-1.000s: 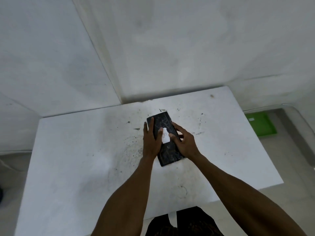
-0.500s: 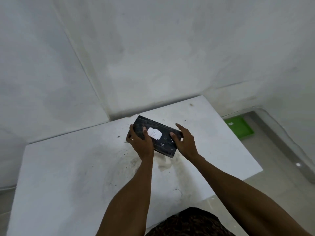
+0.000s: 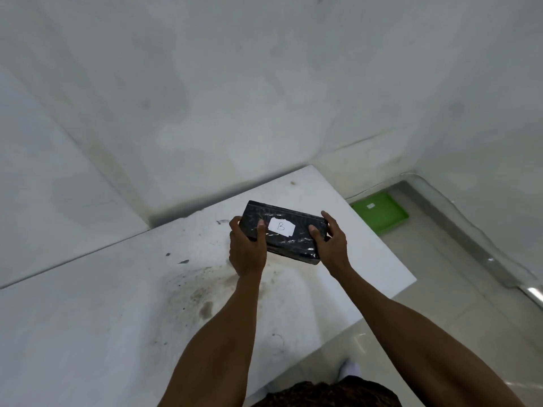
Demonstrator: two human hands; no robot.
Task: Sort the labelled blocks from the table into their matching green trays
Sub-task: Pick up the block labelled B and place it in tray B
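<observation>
A black block with a white label marked "B" is held up above the white table. Its left end is gripped by the left hand, its right end by the right hand. A green tray is seen on the floor at two o'clock from the block.

A white counter, smudged with dark scuffs and specks near its middle, sits pushed into the corner of pale, faintly stained walls, while glossy beige floor tiles stretch off to the right, where a clear, wavy plastic strip runs along the wall's base.
</observation>
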